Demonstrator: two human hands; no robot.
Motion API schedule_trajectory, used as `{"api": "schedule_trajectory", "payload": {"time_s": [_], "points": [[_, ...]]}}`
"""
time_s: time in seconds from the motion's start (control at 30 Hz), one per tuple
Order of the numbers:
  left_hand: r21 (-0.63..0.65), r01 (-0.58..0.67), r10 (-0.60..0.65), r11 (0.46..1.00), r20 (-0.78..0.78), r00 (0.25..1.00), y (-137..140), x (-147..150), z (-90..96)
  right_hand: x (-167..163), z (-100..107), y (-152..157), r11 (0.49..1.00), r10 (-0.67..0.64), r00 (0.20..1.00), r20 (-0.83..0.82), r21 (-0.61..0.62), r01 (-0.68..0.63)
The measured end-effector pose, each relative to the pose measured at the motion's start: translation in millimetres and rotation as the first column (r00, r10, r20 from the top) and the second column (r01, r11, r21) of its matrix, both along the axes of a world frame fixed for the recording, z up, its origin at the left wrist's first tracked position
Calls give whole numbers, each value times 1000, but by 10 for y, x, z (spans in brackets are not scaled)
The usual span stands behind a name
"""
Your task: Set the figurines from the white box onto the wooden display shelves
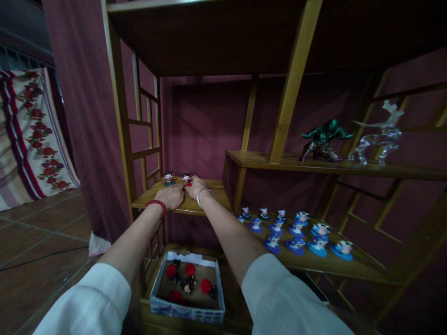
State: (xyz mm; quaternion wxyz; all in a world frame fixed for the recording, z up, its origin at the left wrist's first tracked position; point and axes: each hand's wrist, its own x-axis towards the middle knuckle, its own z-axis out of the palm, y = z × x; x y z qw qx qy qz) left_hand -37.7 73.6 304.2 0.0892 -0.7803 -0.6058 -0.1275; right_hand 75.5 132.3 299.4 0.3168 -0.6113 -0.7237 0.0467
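Observation:
Two small dark-haired doll figurines are on the upper left wooden shelf [209, 190]. One figurine [168, 178] stands on a dark base at the left, beyond my left hand. The other figurine [186, 178], with a red base, is between my hands. My right hand [197, 187] is closed around its right side, fingers partly hidden. My left hand [172, 197] has curled fingers, with its fingertips at the base of the same figurine. A red bead bracelet [160, 204] is on my left wrist, a silver bangle [200, 197] on my right.
An open cardboard box [190, 314] below holds several figurines with red bases. Rows of blue-based figurines [296, 245] stand on the lower right shelf. Above them are a green-and-brown sculpture [326, 139] and a clear deer figure [380, 137]. A wooden post [291, 83] divides the unit.

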Motion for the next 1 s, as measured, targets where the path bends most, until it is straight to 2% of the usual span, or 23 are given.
{"api": "schedule_trajectory", "payload": {"time_s": [0.4, 1.0], "points": [[38, -100, 100, 994, 17, 995, -47, 3, -3, 4, 26, -47, 1000, -29, 999, 17, 4, 29], [47, -69, 69, 996, 7, 998, -10, -23, -22, 6, -21, 33, 1000, -18, 999, -49, -14, 18]]}}
